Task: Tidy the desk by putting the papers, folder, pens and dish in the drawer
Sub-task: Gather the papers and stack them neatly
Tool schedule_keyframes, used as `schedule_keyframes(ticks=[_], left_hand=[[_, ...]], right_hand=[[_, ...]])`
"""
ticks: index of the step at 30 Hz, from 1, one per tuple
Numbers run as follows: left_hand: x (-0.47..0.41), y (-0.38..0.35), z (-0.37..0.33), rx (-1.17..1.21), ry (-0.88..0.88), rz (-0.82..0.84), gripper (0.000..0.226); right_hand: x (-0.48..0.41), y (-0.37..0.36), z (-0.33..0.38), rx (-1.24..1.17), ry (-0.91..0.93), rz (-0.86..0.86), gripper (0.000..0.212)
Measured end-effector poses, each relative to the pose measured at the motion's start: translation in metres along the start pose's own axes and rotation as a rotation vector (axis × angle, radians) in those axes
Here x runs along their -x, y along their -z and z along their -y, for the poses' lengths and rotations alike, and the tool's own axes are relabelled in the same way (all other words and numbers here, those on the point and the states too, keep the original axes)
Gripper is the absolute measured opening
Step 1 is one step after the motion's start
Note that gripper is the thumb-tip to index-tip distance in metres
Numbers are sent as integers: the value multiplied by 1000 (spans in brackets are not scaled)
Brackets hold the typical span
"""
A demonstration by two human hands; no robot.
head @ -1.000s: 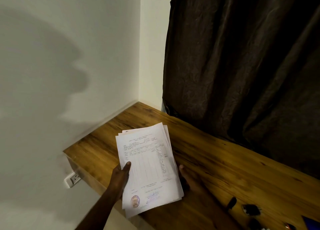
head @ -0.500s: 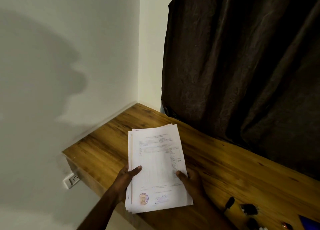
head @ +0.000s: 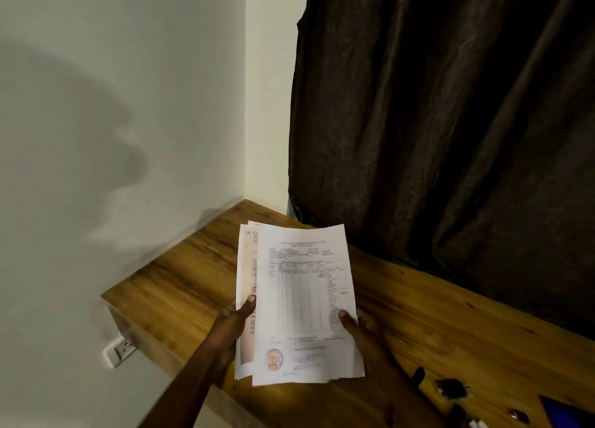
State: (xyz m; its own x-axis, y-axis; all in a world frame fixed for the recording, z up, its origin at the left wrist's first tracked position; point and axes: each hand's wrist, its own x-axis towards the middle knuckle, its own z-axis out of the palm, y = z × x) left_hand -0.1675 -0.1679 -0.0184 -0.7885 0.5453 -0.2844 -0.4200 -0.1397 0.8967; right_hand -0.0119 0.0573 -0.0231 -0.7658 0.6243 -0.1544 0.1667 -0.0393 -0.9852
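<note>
A stack of white printed papers (head: 299, 302) with a table and a round stamp near the bottom is held above the wooden desk (head: 180, 279). My left hand (head: 233, 321) grips the stack's left edge, thumb on top. My right hand (head: 357, 326) grips the right edge, thumb on the top sheet, fingers hidden beneath. The sheets are slightly fanned at the left. A dark pen-like object (head: 418, 377) lies on the desk at the lower right. No drawer, folder or dish can be made out.
A dark curtain (head: 450, 122) hangs behind the desk. White walls meet at the corner on the left, with a wall socket (head: 120, 350) below the desk's left end. Small dark items (head: 452, 389) and a blue object (head: 566, 411) lie at the lower right.
The papers have swung from tilted to nearly upright in view and shifted right. My right hand has come from under the stack to grip its right edge.
</note>
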Motion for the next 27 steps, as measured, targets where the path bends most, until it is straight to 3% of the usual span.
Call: schedule_keyframes(ticks=[4,5,8,10,14,17,23,27], left_hand=[[7,-20,-5,-1,-4,77,42],[7,-25,-6,8,6,81,39],[7,-35,-9,95,59,147,57],[6,-40,-15,69,12,200,52],[1,-57,-33,-144,-239,70,23],[-3,-68,-43,-91,-322,-30,25],[-8,-65,-26,-210,-308,-110,33],[-7,-42,10,-306,-278,-55,32]], right_hand=[[3,-4,2,-52,-22,49,25],[3,-5,2,-69,-27,28,26],[3,-9,8,-68,37,-64,20],[3,-11,18,-58,109,-86,19],[0,-15,39,-117,159,-102,28],[-1,-17,52,-191,183,-112,28],[4,-8,47,-6,170,-81,24],[8,-2,17,100,93,-57,21]])
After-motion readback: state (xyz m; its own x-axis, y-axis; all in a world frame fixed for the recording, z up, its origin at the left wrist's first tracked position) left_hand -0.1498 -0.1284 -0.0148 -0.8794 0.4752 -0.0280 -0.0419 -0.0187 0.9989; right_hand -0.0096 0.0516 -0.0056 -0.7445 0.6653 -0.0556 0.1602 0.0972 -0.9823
